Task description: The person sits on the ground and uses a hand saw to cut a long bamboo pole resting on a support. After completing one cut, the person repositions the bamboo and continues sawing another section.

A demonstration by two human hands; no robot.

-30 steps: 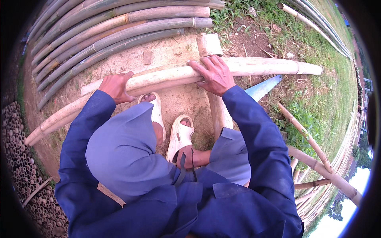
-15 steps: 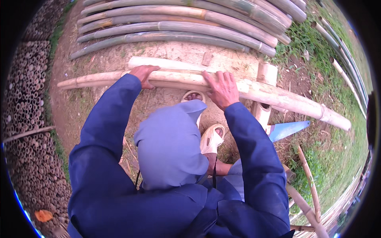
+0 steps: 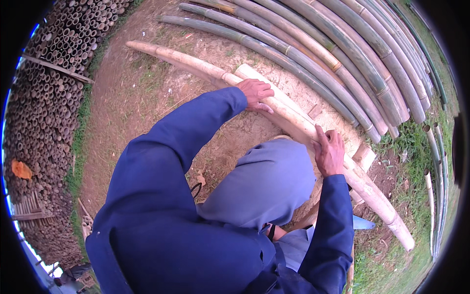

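Note:
A long pale bamboo pole (image 3: 293,119) runs slantwise from the far left to the near right. My left hand (image 3: 255,94) is closed over it, fingers wrapped across the top. Farther along to the right, my right hand (image 3: 330,149) grips the same pole with bent fingers, its thumb side hidden in part. Just beyond the pole lies a shorter pale bamboo piece (image 3: 252,73). A thick bamboo support (image 3: 364,157) shows beneath the pole, right of my right hand.
Several long bamboo poles (image 3: 293,54) lie side by side beyond the work. Cut bamboo ends (image 3: 54,112) are stacked at the left. A blue saw blade (image 3: 363,223) sticks out beside my right sleeve. More thin poles (image 3: 435,196) lie on the grass at right.
The whole view has turned, so the pole now slants down to the right. My right hand's fingers are more bent. My knee now hides most of my shoes.

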